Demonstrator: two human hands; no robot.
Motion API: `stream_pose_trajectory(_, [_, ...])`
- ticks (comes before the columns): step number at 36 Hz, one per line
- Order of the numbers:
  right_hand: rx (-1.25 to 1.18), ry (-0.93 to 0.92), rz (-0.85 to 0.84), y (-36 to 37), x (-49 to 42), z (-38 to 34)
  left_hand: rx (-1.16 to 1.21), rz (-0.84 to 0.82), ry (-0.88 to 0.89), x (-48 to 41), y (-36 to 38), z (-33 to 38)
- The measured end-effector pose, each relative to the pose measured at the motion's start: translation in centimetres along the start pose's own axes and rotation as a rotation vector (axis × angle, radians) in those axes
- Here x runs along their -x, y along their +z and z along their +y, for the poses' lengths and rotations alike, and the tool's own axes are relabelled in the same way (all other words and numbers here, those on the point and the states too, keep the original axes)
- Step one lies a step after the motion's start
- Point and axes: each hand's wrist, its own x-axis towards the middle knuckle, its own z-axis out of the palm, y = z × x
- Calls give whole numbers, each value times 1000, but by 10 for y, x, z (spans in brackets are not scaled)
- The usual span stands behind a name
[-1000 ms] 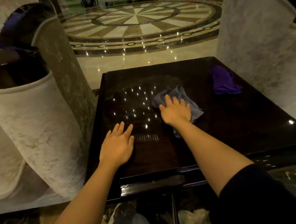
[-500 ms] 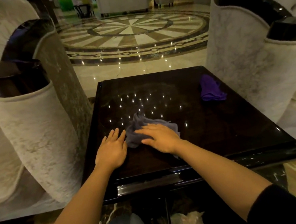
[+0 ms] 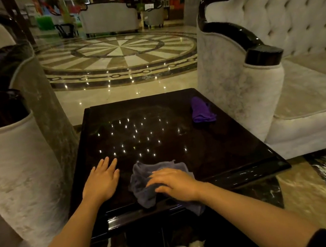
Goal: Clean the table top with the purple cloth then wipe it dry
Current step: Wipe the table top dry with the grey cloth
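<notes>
- A pale velvet sofa arm (image 3: 15,168) with a dark glossy cap stands at the far left, just beside the table's left edge.
- The table (image 3: 226,151) is square, dark and glossy; small points of light reflect across the middle of its top.
- The left hand (image 3: 101,181) lies flat on the table near the front left corner, palm down, fingers straight and close together, released and holding nothing. It sits just left of the grey cloth without touching it.
- The grey cloth (image 3: 145,181) lies crumpled near the front edge, a little left of the table's middle. One corner droops over the front rim below the right wrist.
- The right hand (image 3: 174,182) presses down on the grey cloth, palm down, fingers spread and pointing left across the fabric. It rests on top of the cloth; whether the fingers pinch any of it, I cannot tell.
- Both forearms are bare; a dark sleeve (image 3: 325,238) shows at the bottom right.
- The purple cloth (image 3: 200,110) lies bunched in a loose roll at the table's far right, close to the right edge and well apart from both hands. Nothing touches it.
- A second sofa (image 3: 290,17) with tufted pale upholstery and dark trim stands at the right, its arm just beside the table's right edge.
- Beyond the table, the polished floor (image 3: 121,53) carries a round radial pattern.
</notes>
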Motion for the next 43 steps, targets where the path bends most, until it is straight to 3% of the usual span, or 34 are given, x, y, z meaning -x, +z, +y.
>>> stream_pose_trajectory(9, [0, 146, 5, -30, 27, 21, 9, -5, 3, -1, 2, -4])
stream_pose_trajectory(14, [128, 292, 28, -66, 46, 46, 4, -16, 9, 0, 1, -4])
stream_pose_trajectory(20, [199, 519, 363, -120, 57, 93, 9, -8, 5, 0, 0, -2])
stream_pose_trajectory(24, [173, 678, 444, -128, 48, 125, 0, -2, -1, -1, 0, -2])
stream_pose_trajectory(27, [135, 824, 424, -119, 40, 140, -6, 3, 3, -1, 1, -3])
stream_pose_trajectory(32, [124, 934, 244, -98, 31, 147, -12, 6, 7, -2, 1, -2])
stream_pose_trajectory(39, [240, 1023, 130, -95, 31, 135, -29, 10, 12, -3, 1, -3])
stream_pose_trajectory(43, [276, 1010, 154, -94, 26, 116, -28, 3, 16, -3, -1, -2])
